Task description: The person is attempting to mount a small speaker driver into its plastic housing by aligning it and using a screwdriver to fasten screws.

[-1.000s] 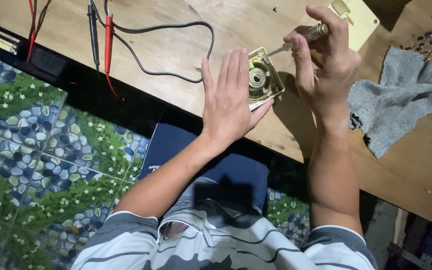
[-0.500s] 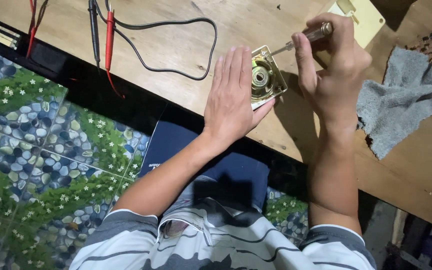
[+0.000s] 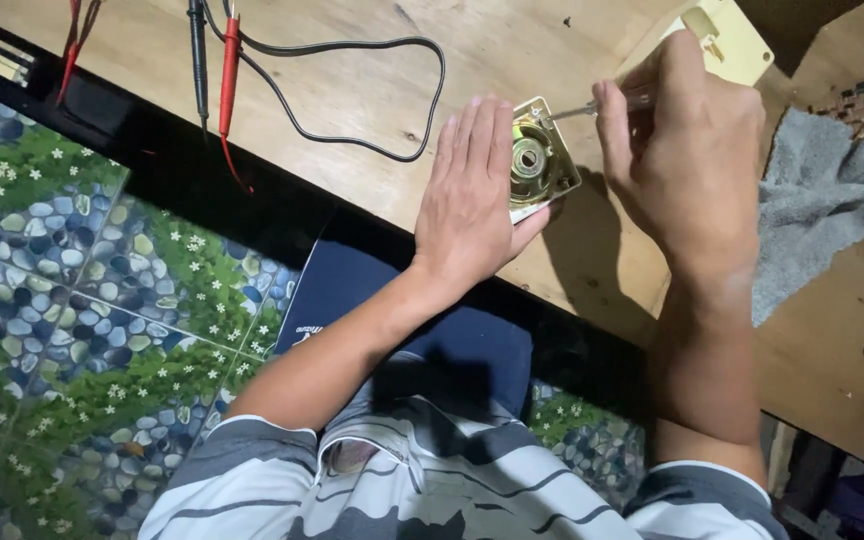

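here right hand (image 3: pixel 697 160) fingers grip a screwdriver (image 3: pixel 602 105), tip pointing left at the motor (image 3: pixel 540 160); left hand (image 3: pixel 472 200) flat, open.

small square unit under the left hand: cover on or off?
Off. The square unit shows bare round metal parts inside; a cream cover lies apart on the table. Left hand steadies it, right hand holds a screwdriver.

Screwdriver (image 3: pixel 607 103) tip brought down onto the small motor part (image 3: pixel 540 160); right hand (image 3: pixel 687 160) lowered, closer to left hand (image 3: pixel 472 200).
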